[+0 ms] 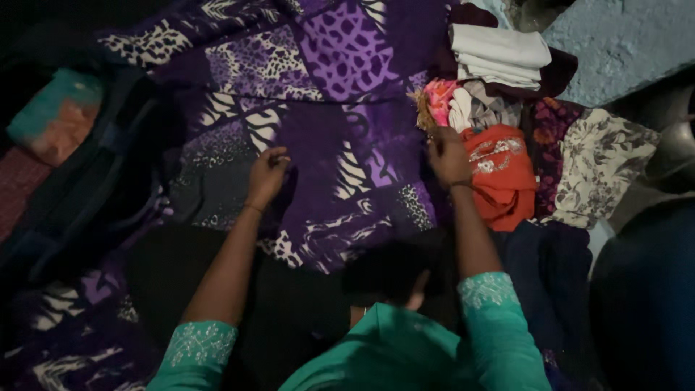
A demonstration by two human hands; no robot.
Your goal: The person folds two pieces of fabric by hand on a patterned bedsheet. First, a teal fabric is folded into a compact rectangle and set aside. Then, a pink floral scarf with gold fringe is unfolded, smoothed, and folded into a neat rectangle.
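Observation:
A dark purple garment (318, 156) lies spread flat over a purple animal-print blanket (340, 51). My left hand (268, 174) rests on the garment's left side, fingers curled and pinching the cloth. My right hand (447, 153) presses on its right edge, fingers closed on the fabric, next to an orange garment (499, 177). Both forearms reach out from teal embroidered sleeves.
To the right lie a pile of clothes: folded white cloth (499, 54), a pink and grey bundle (463, 105), a floral cream fabric (601, 166) and a dark blue cloth (550, 268). A dark open bag (87, 181) with teal and orange cloth sits at left.

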